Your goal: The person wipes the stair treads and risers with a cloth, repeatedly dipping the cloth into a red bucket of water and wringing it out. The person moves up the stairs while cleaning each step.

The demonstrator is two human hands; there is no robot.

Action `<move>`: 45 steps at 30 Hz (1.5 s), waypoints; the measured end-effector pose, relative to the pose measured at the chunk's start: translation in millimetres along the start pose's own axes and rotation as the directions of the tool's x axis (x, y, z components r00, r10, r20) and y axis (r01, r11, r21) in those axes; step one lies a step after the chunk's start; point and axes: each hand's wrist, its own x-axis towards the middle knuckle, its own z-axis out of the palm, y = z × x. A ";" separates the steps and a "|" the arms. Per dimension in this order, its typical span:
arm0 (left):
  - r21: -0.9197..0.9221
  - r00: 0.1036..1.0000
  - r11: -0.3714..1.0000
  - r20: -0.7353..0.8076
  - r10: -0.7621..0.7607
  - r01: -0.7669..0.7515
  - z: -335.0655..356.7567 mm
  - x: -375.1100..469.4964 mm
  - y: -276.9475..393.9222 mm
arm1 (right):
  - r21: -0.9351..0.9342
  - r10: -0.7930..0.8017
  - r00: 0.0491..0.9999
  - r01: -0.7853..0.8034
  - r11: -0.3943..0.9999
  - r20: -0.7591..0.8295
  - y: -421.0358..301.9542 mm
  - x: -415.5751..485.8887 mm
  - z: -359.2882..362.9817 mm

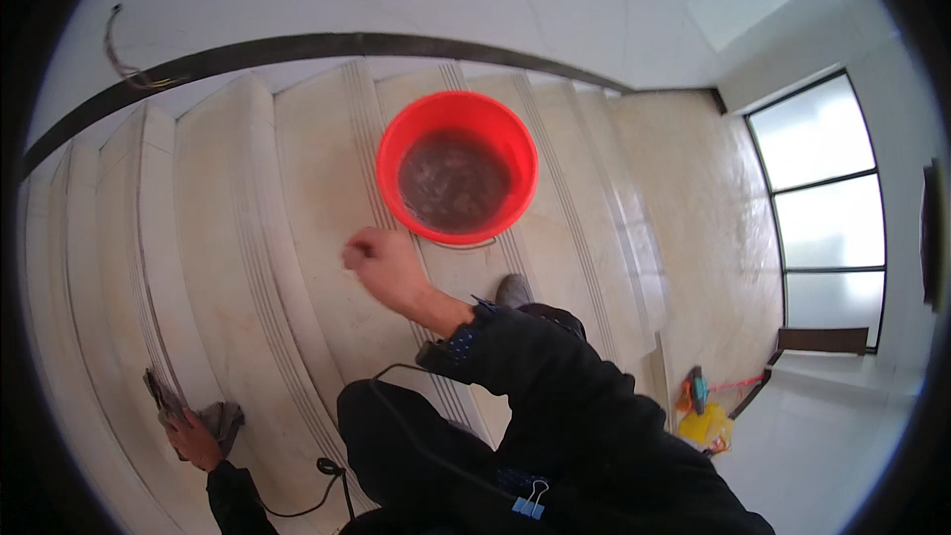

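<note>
My left hand (195, 440) presses on a crumpled grey-brown cloth (221, 423) lying on a pale stair step at the lower left. Beside the red plastic bucket (396, 206), just to its lower left, my right hand (388, 267) hangs over a step with its fingers curled; it is somewhat blurred and no object shows in it. Murky dark water (455, 182) partly fills the bucket, which stands on the stairs. The grooved stair treads (316, 156) run across the view on both sides of it.
A dark skirting strip (356, 44) edges the wall, with loose wires (119, 63) hanging at the left. A landing (698, 223) lies to the right before a window (825, 223). A yellow bag (706, 425) and a teal tool (698, 390) sit near its lower edge. A black cable crosses my knee.
</note>
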 end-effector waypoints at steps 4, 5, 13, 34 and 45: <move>-0.180 0.981 0.983 0.193 0.008 0.028 -12.9 34.1 12.2 | 0.255 -0.120 0.961 0.055 0.965 0.248 -0.2 4.4 -9.0; -0.309 0.968 0.951 0.241 0.064 0.015 -23.1 47.4 26.2 | 0.235 -0.086 0.978 0.040 0.971 0.188 -0.9 7.5 -15.4; -0.805 0.642 0.196 0.571 0.512 0.560 -231.1 98.2 331.6 | 0.228 0.264 0.962 -0.242 0.943 -0.074 23.9 26.9 -89.6; -0.999 0.251 0.046 0.043 0.967 -0.004 -201.7 61.6 696.5 | -0.435 0.345 0.934 -0.350 0.829 -0.093 136.2 163.7 -192.2; -0.957 0.267 0.080 0.157 0.951 0.278 -185.7 65.2 654.0 | -0.823 0.472 0.862 -0.128 0.553 0.183 193.0 141.2 -123.8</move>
